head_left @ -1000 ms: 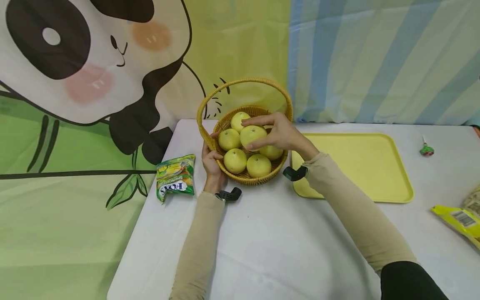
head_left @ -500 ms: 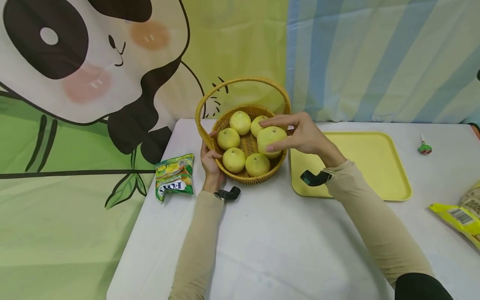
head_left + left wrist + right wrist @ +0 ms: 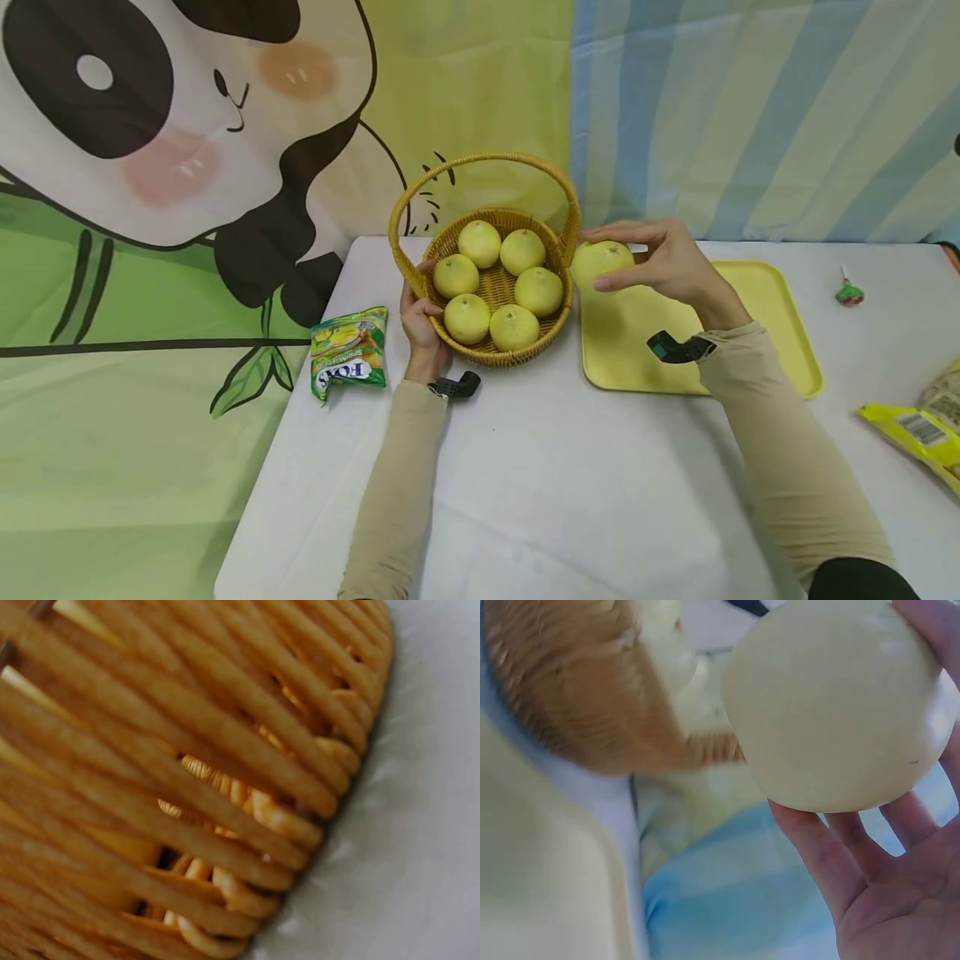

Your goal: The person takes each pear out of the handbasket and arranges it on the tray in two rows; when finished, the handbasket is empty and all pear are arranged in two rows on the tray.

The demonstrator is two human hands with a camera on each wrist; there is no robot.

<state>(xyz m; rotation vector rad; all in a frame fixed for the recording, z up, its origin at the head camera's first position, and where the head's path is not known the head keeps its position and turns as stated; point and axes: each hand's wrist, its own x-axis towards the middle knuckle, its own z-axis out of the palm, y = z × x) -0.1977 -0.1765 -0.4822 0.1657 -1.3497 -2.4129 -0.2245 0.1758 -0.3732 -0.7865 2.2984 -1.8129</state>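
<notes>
My right hand point(image 3: 678, 265) holds a round yellow-green fruit point(image 3: 602, 262) between thumb and fingers, just right of the basket's rim and above the near-left part of a yellow tray point(image 3: 697, 367). The right wrist view shows the same fruit point(image 3: 832, 705) large and smooth, with fingers point(image 3: 821, 851) beneath it. My left hand point(image 3: 422, 327) grips the left side of a wicker basket point(image 3: 491, 287), its thumb over the rim. Several similar fruits point(image 3: 467, 319) lie inside the basket, around its wall. Only woven basket strands point(image 3: 187, 750) and white cloth appear in the left wrist view; the hand is hidden there.
A green snack bag point(image 3: 349, 352) lies left of the basket. Toward the right are a lollipop point(image 3: 850, 293) and a yellow package point(image 3: 911, 433). The basket's tall handle point(image 3: 487, 158) arches over it. A printed curtain point(image 3: 750, 125) hangs behind the white table point(image 3: 540, 483).
My right hand has carried the fruit rightward from above the basket, out past its rim. More fruits inside are now uncovered. My left hand keeps its grip on the basket.
</notes>
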